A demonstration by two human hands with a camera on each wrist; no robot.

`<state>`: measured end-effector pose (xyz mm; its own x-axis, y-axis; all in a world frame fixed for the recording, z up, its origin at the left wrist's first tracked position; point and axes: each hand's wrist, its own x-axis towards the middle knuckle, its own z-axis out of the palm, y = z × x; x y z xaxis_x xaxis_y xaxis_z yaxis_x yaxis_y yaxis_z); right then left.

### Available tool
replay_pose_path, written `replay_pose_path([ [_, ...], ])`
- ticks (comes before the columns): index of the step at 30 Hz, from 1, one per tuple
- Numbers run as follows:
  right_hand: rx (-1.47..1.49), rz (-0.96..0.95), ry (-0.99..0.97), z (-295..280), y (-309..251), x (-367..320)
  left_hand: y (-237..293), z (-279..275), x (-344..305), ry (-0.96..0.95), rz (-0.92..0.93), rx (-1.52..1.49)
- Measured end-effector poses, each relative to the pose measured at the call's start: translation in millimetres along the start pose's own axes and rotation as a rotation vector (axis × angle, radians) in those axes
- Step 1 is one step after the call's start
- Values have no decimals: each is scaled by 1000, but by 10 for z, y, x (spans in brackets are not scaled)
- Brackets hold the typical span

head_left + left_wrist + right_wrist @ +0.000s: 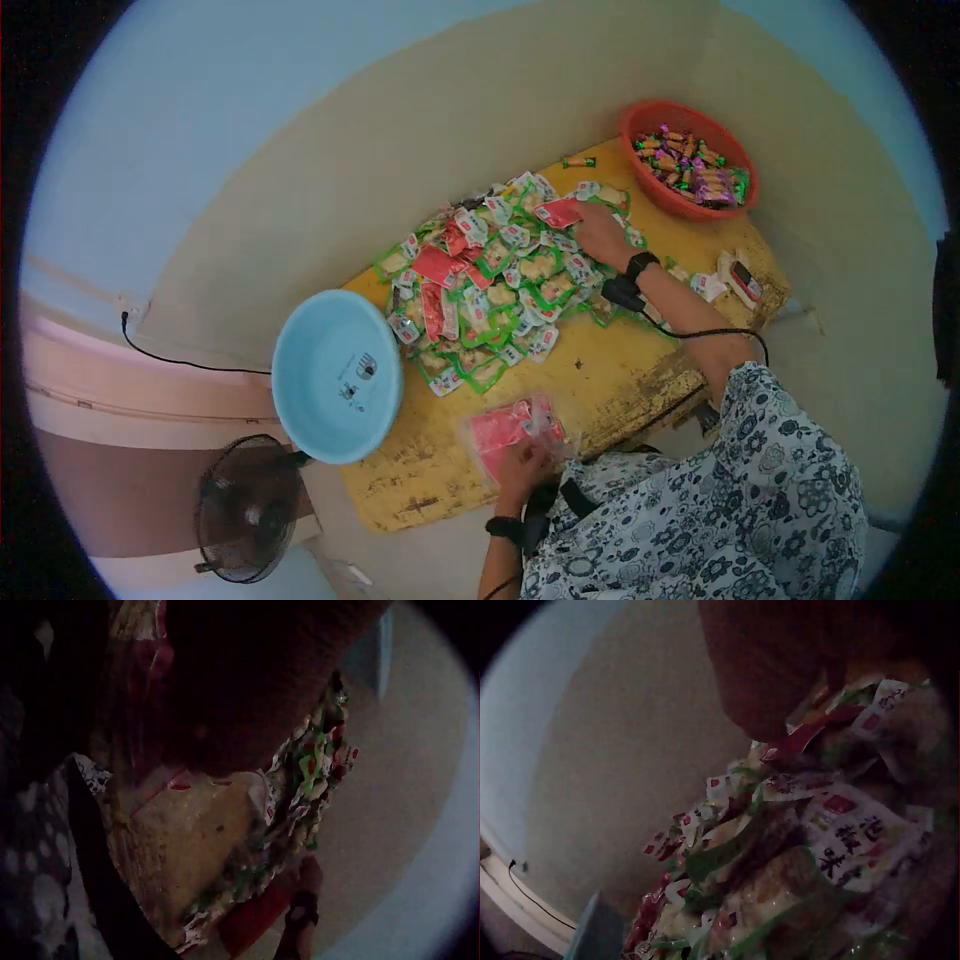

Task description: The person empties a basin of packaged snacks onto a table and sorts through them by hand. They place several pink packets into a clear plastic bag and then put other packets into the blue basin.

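Note:
My left hand (pixel 527 468) grips the open side of a clear plastic bag (pixel 545 420) near the table's front edge. Red packets (pixel 497 428) lie inside that bag. Stretched out to the far side of the pile, my right hand (pixel 602 237) pinches a red packet (pixel 557 212). The right wrist view shows the fingers close over this red packet (pixel 804 741), among green-and-white snack packets (pixel 855 832). The pile of snack packets (pixel 540 265) has several other red packets (pixel 437 265) on its left part. Dark blur hides most of the left fingers in the left wrist view.
A light blue basin (pixel 330 380) stands at the table's left end, a black fan (pixel 250 510) beyond it. At the back right is a red basket (pixel 735 150) of purple-and-green wrapped snacks. A small box (pixel 743 283) lies at the right end of the yellow table (pixel 620 370).

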<state>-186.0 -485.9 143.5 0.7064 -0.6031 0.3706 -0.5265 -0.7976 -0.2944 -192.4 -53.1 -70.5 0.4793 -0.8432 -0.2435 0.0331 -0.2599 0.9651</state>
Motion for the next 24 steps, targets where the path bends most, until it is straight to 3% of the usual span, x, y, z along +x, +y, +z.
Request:
replay_pose_path([
  [3, -64, -175, 87, 45, -98, 163, -30, 93, -60, 29, -38, -125],
  [7, -197, -104, -11, 4, -317, 222, 373, 64, -229, 6, -11, -179],
  [10, -310, -81, -116, 132, -195, 389, 484, 42, -324, 28, -24, 114],
  [12, -443, 7, -199, 154, -198, 412, 556, 82, -371, 74, 44, -46],
  [14, -341, -107, -22, 168, -18, 351, 516, 98, -379, 110, 141, -27],
  [16, -394, -79, -63, -181, -225, 277, 478, 100, -396, 92, 197, -40],
  [21, -230, -604, 336, -865, -573, -244, 443, 121, -342, 72, 124, -91],
  [24, -20, -478, 105, -1110, -769, -615, 261, 106, -255, 30, 125, -94],
])
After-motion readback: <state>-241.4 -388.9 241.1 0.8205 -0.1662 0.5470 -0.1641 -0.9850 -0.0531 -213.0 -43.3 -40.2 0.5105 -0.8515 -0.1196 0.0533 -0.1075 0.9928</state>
